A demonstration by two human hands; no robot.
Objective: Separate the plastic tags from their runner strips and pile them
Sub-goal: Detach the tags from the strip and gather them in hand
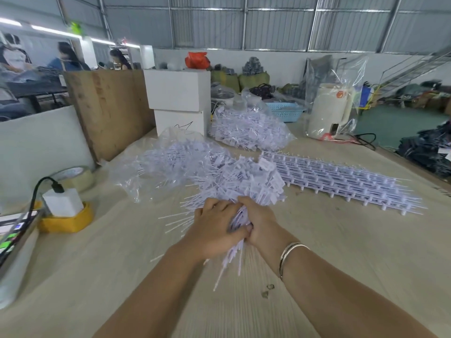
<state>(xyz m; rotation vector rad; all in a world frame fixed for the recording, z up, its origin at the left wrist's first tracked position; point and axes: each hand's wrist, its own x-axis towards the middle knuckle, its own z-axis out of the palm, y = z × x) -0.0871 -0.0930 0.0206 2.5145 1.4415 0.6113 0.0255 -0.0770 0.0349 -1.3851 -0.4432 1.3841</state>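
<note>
My left hand (214, 228) and my right hand (260, 222) are pressed together at the table's middle, both gripping one bunch of white plastic tags (235, 242) whose thin tails stick out below and to the left. Just beyond my hands lies a loose pile of separated tags (246, 181). To the right of it lies a flat stack of tags still on their runner strips (341, 181). A clear bag of tags (170, 164) sits behind the pile on the left, and a second full bag (249, 129) lies farther back.
The table (341, 264) has a pale cover. At the left are a white charger on a yellow tape roll (64, 215), a clear tape roll (78, 176) and a device (12, 230). White boxes (179, 98), a wooden board (109, 111), a blue basket (285, 111) and a bagged kettle (329, 111) stand behind.
</note>
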